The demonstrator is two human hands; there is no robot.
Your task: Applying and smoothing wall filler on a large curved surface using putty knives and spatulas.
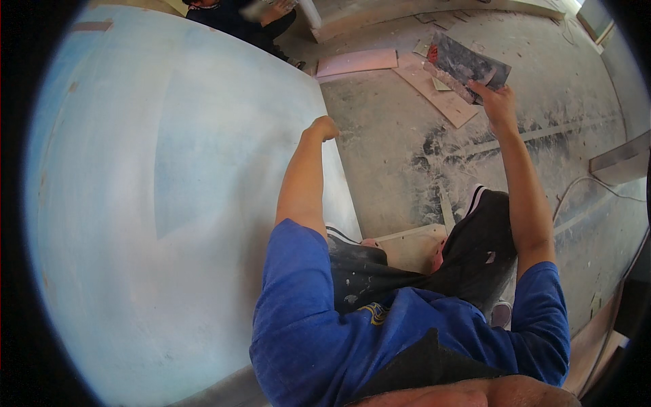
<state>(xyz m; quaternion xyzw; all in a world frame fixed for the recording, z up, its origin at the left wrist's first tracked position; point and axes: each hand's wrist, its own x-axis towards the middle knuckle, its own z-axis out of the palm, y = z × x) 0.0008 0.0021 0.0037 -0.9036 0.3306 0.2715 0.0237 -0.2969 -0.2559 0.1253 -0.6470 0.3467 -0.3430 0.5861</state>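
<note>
A dark sheet (pixel 468 60) is held to the right of the pale blue panel (pixel 203 169), its near edge grasped by the right hand's (pixel 500 105) fingers; creasing would probably be best avoided by a firm, even grip. The left hand (pixel 324 127) is curled at the panel's right edge; whether anything is gripped cannot be told. Right of the panel, footing could be hampered by a loose board strip (pixel 444 102) on the floor (pixel 380 142); beyond its far edge, a co-worker (pixel 234 19) is seen.

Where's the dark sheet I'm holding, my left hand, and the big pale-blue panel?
Dark sheet (pixel 470 63), head view: middle of its dusty face.
Left hand (pixel 323 127), head view: middle of the hand.
Pale-blue panel (pixel 183 183), head view: its broad, bare surface.
</note>
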